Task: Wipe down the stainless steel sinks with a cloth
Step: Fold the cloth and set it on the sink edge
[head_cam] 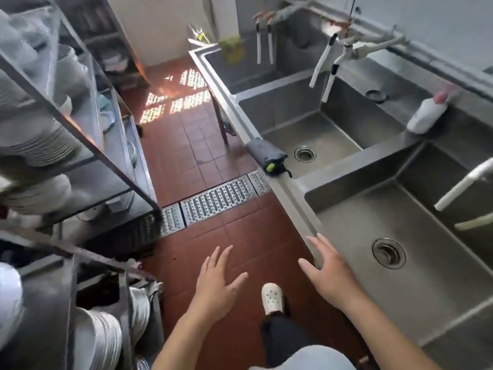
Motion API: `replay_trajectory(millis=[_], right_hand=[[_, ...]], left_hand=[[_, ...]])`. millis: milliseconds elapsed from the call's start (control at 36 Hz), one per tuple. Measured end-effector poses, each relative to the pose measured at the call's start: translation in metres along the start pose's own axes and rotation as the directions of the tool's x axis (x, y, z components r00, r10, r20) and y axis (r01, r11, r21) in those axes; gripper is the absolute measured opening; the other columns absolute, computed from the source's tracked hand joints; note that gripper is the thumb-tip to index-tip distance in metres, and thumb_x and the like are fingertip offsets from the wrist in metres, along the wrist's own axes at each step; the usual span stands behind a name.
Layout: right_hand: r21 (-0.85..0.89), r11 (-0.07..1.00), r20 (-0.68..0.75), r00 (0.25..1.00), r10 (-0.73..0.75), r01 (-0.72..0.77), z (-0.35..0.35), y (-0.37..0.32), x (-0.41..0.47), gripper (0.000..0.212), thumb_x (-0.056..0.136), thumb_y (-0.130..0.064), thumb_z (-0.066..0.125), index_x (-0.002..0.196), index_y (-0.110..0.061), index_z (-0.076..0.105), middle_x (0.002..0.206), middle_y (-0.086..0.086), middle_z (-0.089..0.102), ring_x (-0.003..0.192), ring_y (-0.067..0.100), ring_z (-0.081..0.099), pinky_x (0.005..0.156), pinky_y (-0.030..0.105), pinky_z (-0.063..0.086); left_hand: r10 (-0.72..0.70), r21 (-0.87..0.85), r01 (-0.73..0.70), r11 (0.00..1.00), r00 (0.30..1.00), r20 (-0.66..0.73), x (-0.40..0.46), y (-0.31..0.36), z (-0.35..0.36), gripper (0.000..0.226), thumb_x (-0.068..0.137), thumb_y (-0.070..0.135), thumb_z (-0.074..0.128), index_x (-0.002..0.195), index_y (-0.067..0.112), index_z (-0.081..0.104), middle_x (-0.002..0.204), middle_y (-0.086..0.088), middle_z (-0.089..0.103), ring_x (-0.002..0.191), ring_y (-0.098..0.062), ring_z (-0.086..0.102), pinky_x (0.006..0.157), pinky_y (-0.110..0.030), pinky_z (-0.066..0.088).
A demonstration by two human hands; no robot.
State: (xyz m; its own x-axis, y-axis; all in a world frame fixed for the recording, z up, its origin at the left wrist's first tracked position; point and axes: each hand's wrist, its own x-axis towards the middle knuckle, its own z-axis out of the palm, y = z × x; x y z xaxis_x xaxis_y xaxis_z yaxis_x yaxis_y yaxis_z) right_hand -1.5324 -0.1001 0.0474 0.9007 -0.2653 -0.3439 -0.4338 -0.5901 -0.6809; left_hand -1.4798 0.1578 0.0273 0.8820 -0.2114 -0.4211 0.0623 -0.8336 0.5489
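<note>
A row of three stainless steel sinks runs along the right: the near sink [354, 209], the middle sink [282, 108] and the far sink [213, 65]. A folded grey cloth [262, 152] with a yellow-green tag hangs over the front rim of the middle sink. My left hand [217, 284] hovers over the red floor, fingers spread and holding nothing. My right hand [328, 273] is spread open at the front rim of the near sink, well short of the cloth. Each of the two nearer basins has a round drain.
White taps [324, 68] hang over the basins. A white bottle [426, 113] stands on the divider behind the middle sink. Steel shelving [80, 124] with stacked plates fills the left. A metal floor drain grate [217, 200] crosses the narrow red-tiled aisle.
</note>
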Motion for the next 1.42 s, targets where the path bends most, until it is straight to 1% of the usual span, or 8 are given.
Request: replay_trajectory(millis=[500, 667, 833, 972, 1139, 1250, 1333, 1417], right_hand=[[-0.435, 0.893, -0.023, 0.993, 0.118, -0.116, 0.026, -0.125, 0.311, 0.077, 0.080, -0.052, 0.063, 0.148, -0.031, 0.033, 0.157, 0.001, 0.030, 0.143, 0.025, 0.029, 0.108, 0.047, 0.029], [-0.468, 0.819, -0.174, 0.943, 0.282, -0.331, 0.060, -0.135, 0.358, 0.066, 0.083, -0.044, 0.067, 0.140, -0.032, 0.037, 0.145, -0.005, 0.042, 0.132, 0.024, 0.041, 0.103, 0.049, 0.029], [-0.362, 0.768, -0.339, 0.842, 0.419, -0.528, 0.085, -0.141, 0.351, 0.048, 0.092, -0.024, 0.056, 0.139, -0.032, 0.047, 0.140, -0.005, 0.050, 0.129, 0.023, 0.047, 0.102, 0.042, 0.035], [-0.234, 0.724, -0.476, 0.726, 0.496, -0.649, 0.088, -0.155, 0.345, 0.029, 0.091, -0.022, 0.055, 0.119, -0.027, 0.063, 0.119, -0.002, 0.058, 0.116, 0.025, 0.054, 0.093, 0.040, 0.037], [0.011, 0.782, -0.585, 0.630, 0.511, -0.623, 0.077, -0.166, 0.310, 0.027, 0.087, -0.022, 0.063, 0.113, -0.024, 0.071, 0.108, 0.000, 0.063, 0.102, 0.028, 0.060, 0.087, 0.040, 0.044], [0.208, 0.813, -0.688, 0.509, 0.517, -0.544, 0.052, -0.164, 0.259, 0.027, 0.079, -0.014, 0.075, 0.106, -0.018, 0.077, 0.098, 0.000, 0.066, 0.096, 0.027, 0.060, 0.081, 0.039, 0.048], [0.291, 0.831, -0.768, 0.402, 0.499, -0.475, 0.044, -0.162, 0.205, 0.030, 0.075, -0.004, 0.078, 0.103, -0.016, 0.078, 0.090, -0.002, 0.064, 0.086, 0.023, 0.062, 0.074, 0.035, 0.048], [0.375, 0.859, -0.824, 0.300, 0.481, -0.349, 0.044, -0.157, 0.146, 0.036, 0.070, 0.006, 0.078, 0.102, -0.011, 0.078, 0.091, -0.004, 0.063, 0.088, 0.017, 0.064, 0.081, 0.021, 0.048]], left_hand=[[0.271, 0.454, -0.349, 0.820, 0.935, 0.228, 0.330, 0.051, -0.116, 0.084, 0.089, 0.042, 0.066, 0.156, 0.039, 0.016, 0.167, 0.002, 0.011, 0.152, -0.031, 0.011, 0.122, -0.047, 0.012], [0.540, 0.512, -0.644, 0.568, 0.761, 0.359, 0.427, 0.077, -0.121, 0.081, 0.088, 0.031, 0.063, 0.156, 0.030, 0.020, 0.166, -0.005, 0.016, 0.153, -0.032, 0.012, 0.123, -0.048, 0.007], [0.560, 0.451, -0.843, 0.292, 0.533, 0.634, 0.491, 0.085, -0.130, 0.077, 0.092, 0.031, 0.057, 0.157, 0.033, 0.016, 0.165, 0.001, 0.016, 0.152, -0.032, 0.012, 0.123, -0.052, 0.007], [0.639, 0.376, -0.916, 0.143, 0.375, 0.671, 0.512, 0.088, -0.122, 0.071, 0.087, 0.042, 0.057, 0.152, 0.035, 0.027, 0.156, 0.004, 0.034, 0.147, -0.029, 0.022, 0.121, -0.047, 0.006], [0.747, 0.232, -0.957, 0.177, 0.284, 0.601, 0.499, 0.098, -0.102, 0.056, 0.077, 0.044, 0.066, 0.131, 0.033, 0.056, 0.126, 0.002, 0.059, 0.127, -0.027, 0.047, 0.113, -0.041, 0.021], [0.775, -0.036, -0.912, 0.409, 0.326, 0.542, 0.464, 0.118, -0.102, 0.062, 0.075, 0.034, 0.077, 0.133, 0.034, 0.057, 0.133, 0.001, 0.053, 0.124, -0.023, 0.048, 0.106, -0.036, 0.031], [0.557, -0.343, -0.495, 0.799, 0.392, 0.732, 0.419, 0.137, -0.111, 0.085, 0.066, 0.035, 0.089, 0.140, 0.031, 0.047, 0.137, -0.004, 0.050, 0.118, -0.012, 0.053, 0.090, -0.019, 0.049], [0.501, -0.445, -0.251, 0.860, 0.243, 0.831, 0.364, 0.157, -0.108, 0.082, 0.057, 0.038, 0.087, 0.130, 0.019, 0.056, 0.133, -0.009, 0.062, 0.123, -0.023, 0.060, 0.102, -0.033, 0.050]])
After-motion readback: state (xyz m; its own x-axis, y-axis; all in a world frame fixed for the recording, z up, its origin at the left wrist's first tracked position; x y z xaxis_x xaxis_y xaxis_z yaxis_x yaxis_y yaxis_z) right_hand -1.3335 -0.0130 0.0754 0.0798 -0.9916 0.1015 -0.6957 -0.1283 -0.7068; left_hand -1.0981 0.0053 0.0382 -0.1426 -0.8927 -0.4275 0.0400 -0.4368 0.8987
